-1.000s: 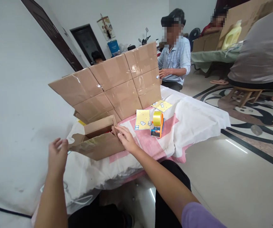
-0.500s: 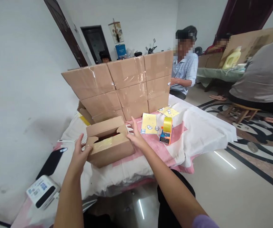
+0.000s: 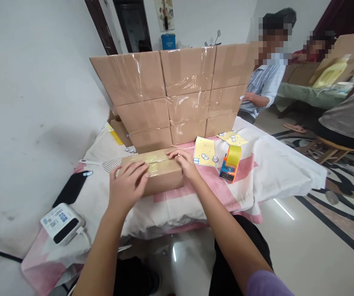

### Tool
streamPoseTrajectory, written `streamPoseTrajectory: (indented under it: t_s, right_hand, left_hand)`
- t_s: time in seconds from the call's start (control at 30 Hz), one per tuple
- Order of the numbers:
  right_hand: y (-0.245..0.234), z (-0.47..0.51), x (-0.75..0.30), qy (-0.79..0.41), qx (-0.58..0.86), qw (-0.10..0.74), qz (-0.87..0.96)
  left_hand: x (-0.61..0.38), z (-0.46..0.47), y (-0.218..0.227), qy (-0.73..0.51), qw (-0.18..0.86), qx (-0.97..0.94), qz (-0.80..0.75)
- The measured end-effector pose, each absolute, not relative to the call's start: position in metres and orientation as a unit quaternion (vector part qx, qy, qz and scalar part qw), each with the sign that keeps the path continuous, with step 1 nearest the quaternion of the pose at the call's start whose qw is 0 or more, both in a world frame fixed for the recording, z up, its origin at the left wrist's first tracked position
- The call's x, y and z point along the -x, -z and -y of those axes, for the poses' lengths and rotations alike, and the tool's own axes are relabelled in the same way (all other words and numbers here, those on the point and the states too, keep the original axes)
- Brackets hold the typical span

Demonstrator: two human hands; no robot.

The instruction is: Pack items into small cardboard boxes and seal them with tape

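Both hands rest on a closed-over cardboard box at the near edge of the table, just in front of a tall cardboard panel. Left hand lies palm down over the box's left end, fingers a little apart and loosely bent, gripping nothing. Right hand curves over the top right corner, its fingers bent near the seam between the flaps; whether it pinches a flap, I cannot tell. Yellowish tape shows across the box top between them.

At far left, a white device with a black panel sits on the cloth, a white cable plugged into it. Beyond it lies a flat black object, and next comes a perforated white swatter, its head just beside the box. Farther back, a strip of yellow shows by an open carton, partly behind the tall cardboard panel, which stands upright.

Right of the box lies a yellow card with printed shapes; another yellow card is behind the orange-and-blue tape dispenser. Past the panel's right edge sits a person in a light shirt. Farther right, a yellow jug stands on a green-covered table, near a person in grey on a wooden stool.
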State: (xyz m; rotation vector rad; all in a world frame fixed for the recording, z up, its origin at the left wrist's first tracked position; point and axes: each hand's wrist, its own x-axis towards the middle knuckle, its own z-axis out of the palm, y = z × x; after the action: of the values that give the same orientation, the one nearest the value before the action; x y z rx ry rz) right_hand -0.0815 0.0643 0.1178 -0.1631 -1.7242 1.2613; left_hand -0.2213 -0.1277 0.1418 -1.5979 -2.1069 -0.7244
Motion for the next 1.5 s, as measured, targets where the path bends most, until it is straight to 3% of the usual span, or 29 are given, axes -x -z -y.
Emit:
streamPoseTrajectory:
  t_s: [0.2,0.3,0.43,0.53,0.67,0.77,0.9,1.03,1.13,1.33,1.5]
  right_hand:
    - [-0.118,-0.056,0.059,-0.495,0.076,0.446,0.742]
    - [-0.126,-0.060,0.032,-0.424,0.137,0.519,0.730]
    - [-0.134,-0.084,-0.027,-0.243,0.279,0.652,0.662]
    - [-0.119,-0.111,-0.074,-0.177,0.387,0.685,0.592]
    - [-0.079,-0.142,-0.106,-0.387,0.432,0.636,0.509]
    - [-0.058,-0.153,-0.109,-0.525,0.402,0.568,0.490]
    - [-0.053,-0.152,-0.104,-0.548,0.332,0.508,0.576]
    - [-0.065,-0.129,-0.095,-0.485,0.295,0.495,0.658]
    - [-0.078,-0.093,-0.083,-0.469,0.262,0.486,0.689]
    - [-0.089,-0.037,-0.067,-0.421,0.191,0.460,0.758]
    - [-0.080,-0.047,-0.065,-0.332,0.222,0.496,0.772]
  left_hand:
    - [0.189,0.125,-0.136,0.199,0.213,0.563,0.774]
    - [0.193,0.116,-0.136,0.194,0.219,0.547,0.784]
    - [0.201,0.105,-0.144,0.201,0.198,0.531,0.799]
    - [0.204,0.100,-0.153,0.200,0.158,0.530,0.809]
    - [0.207,0.096,-0.157,0.210,0.113,0.533,0.812]
    - [0.207,0.095,-0.151,0.221,0.137,0.531,0.806]
    - [0.191,0.099,-0.141,0.245,0.195,0.524,0.792]
    - [0.151,0.098,-0.133,0.335,0.223,0.542,0.737]
    - [0.110,0.085,-0.125,0.417,0.114,0.585,0.686]
    - [0.058,0.064,-0.103,0.543,-0.313,0.511,0.589]
    - [0.054,0.063,-0.101,0.607,-0.369,0.403,0.576]
